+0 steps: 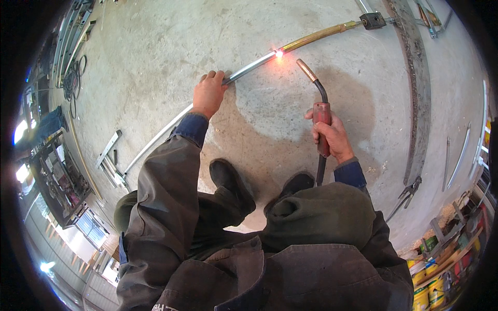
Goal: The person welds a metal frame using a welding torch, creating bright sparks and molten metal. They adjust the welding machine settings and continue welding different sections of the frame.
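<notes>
A long silvery metal pipe (254, 66) runs up and to the right across the floor, and my left hand (210, 95) is closed around it. At the pipe's far end a glowing red-white spot (279, 54) marks where it meets a yellowish, brass-coloured rod (316, 36). That rod ends at a dark metal block (372, 21). My right hand (333, 136) grips the red handle (322, 111) of a welding torch, fingers wrapped round it. The torch's copper-coloured nozzle (306, 69) points up and left, a short way off the glowing spot. Its cable drops down beside my knee.
Along the right lies a long dark steel bar (415, 93), with a clamp-like tool (410, 193) at its near end. Metal brackets (110, 150) lie on the left, below coiled black cable (71, 85). Yellow buckets (429, 290) stand at the lower right. My boots (231, 181) are on the concrete.
</notes>
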Available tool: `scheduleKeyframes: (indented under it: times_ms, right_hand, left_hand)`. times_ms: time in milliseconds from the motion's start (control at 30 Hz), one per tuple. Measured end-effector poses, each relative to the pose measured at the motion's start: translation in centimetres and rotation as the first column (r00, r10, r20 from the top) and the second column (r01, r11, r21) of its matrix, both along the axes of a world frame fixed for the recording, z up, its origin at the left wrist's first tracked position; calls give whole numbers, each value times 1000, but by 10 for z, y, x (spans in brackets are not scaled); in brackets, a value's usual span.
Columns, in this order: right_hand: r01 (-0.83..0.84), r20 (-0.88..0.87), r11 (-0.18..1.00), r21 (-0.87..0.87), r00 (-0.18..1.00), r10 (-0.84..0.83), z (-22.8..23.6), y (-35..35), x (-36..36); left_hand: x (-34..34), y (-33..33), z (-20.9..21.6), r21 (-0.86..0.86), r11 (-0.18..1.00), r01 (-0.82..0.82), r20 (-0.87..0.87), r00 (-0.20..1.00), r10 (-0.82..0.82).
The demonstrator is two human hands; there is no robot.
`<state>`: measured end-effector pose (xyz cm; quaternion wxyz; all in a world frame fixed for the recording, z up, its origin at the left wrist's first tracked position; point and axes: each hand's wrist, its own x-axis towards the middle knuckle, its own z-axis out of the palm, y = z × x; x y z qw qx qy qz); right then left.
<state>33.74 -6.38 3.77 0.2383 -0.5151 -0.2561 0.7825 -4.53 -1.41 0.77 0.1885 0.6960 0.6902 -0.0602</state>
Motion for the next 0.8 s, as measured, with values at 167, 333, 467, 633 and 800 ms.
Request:
scheduleKeyframes:
  times_ms: [167,333,467,633,800]
  right_hand:
    - [44,20,999,14,999,-44,3,1,-2]
    - [0,-20,1000,-19,1000,0,0,0,-5]
    - [-19,-28,999,-34,999,18,-1,1,-5]
    - [50,-17,996,-76,999,-52,3,-2,-1]
    - [-27,13,1000,5,1000,27,-3,-2,-3]
  left_hand:
    - [2,0,4,-1,1000,9,-7,1000,-9]
    - [4,-1,5,5,999,31,-17,999,-31]
    - [1,-4,1,39,999,38,23,999,-39]
    - [-2,0,-6,45,998,41,63,997,-44]
    - [-6,-9,-5,59,998,19,49,999,-22]
